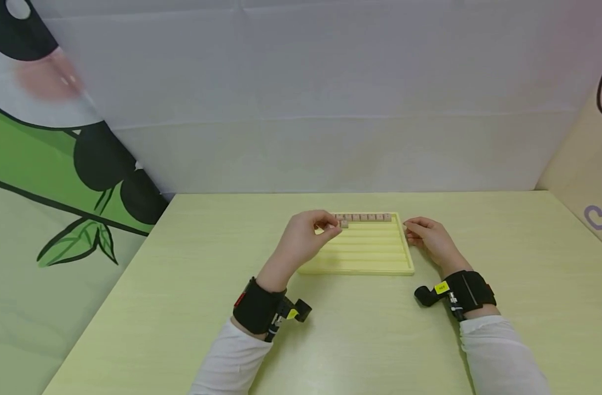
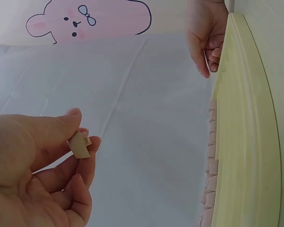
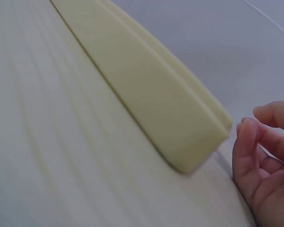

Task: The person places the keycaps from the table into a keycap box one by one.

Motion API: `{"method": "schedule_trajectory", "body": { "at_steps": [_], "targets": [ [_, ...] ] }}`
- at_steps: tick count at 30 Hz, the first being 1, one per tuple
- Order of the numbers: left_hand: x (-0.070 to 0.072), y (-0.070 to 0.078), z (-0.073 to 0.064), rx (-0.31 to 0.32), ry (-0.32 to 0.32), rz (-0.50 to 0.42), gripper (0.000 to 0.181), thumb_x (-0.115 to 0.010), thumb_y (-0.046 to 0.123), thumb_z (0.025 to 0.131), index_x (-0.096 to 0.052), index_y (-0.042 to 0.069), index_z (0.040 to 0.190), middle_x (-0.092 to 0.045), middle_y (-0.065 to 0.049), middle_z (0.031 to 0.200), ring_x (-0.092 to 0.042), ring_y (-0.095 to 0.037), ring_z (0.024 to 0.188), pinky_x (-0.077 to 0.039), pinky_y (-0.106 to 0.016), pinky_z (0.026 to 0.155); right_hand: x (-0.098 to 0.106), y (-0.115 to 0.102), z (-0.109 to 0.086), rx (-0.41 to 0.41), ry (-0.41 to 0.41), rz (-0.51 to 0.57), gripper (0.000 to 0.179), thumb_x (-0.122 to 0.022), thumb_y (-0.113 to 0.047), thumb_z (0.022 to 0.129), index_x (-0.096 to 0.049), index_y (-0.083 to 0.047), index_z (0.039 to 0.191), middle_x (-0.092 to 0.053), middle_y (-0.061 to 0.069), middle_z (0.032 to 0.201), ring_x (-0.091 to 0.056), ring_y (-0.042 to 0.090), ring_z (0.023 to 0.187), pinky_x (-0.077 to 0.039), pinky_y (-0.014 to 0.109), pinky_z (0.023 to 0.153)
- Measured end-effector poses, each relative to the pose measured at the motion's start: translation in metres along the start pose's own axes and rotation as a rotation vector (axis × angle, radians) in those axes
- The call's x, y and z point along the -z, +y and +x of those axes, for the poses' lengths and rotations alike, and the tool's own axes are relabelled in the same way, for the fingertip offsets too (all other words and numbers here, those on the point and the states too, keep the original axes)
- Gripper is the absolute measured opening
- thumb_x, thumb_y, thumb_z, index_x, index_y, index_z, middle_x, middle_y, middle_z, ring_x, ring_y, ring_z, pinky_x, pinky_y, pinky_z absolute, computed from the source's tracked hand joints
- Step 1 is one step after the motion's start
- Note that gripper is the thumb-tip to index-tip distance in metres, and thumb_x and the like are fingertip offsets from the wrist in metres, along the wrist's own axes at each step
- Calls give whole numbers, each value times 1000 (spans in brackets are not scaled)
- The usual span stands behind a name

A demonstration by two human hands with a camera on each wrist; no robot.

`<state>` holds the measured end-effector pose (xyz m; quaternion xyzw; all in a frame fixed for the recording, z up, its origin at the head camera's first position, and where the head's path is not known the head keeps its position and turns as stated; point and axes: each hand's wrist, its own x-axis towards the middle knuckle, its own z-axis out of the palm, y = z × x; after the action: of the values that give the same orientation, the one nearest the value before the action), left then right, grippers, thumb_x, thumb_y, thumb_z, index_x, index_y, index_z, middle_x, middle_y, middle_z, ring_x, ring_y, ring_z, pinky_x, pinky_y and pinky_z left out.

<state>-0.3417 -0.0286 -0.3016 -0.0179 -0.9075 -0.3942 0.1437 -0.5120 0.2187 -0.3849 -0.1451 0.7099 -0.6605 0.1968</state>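
Note:
My left hand (image 1: 303,237) is raised over the left part of a pale yellow ridged tray (image 1: 365,249). Between its thumb and fingers it pinches a small light wooden tile (image 2: 79,145). Along the tray's back groove runs a row of small pinkish-brown tiles (image 1: 370,217), its left end hidden behind that hand. One more tile (image 1: 344,224) sits just in front of this row, near the left fingertips. My right hand (image 1: 429,238) rests beside the tray's right edge, fingers loosely curled, with nothing seen between them in the right wrist view.
The tray lies on a light wooden table (image 1: 360,340), towards its far edge. A pale cloth wall (image 1: 330,153) rises behind, and printed panels flank the table left and right. Each wrist carries a black strap (image 1: 259,307) with a small camera.

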Motion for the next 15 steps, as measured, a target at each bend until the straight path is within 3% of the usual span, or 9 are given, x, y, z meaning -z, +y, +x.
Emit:
{"method": "schedule_trajectory", "body": {
  "at_steps": [7, 15],
  "targets": [
    [-4, -6, 5, 13, -15, -9, 14, -65, 17, 90, -70, 8, 99, -66, -5, 95, -57, -18, 85, -47, -31, 80, -2, 1, 1, 3, -3, -5, 11, -49, -14, 98, -58, -7, 98, -57, -8, 77, -52, 1, 68, -48, 13, 63],
    [-16, -9, 36, 9, -115, 82, 16, -64, 13, 90, -68, 5, 103, -65, -7, 99, -58, -20, 90, -47, -33, 82, 0, 3, 1, 14, -3, 23, 12, -50, -13, 98, -60, -13, 91, -57, -8, 76, -53, 1, 67, -48, 12, 63]
  ]
}}
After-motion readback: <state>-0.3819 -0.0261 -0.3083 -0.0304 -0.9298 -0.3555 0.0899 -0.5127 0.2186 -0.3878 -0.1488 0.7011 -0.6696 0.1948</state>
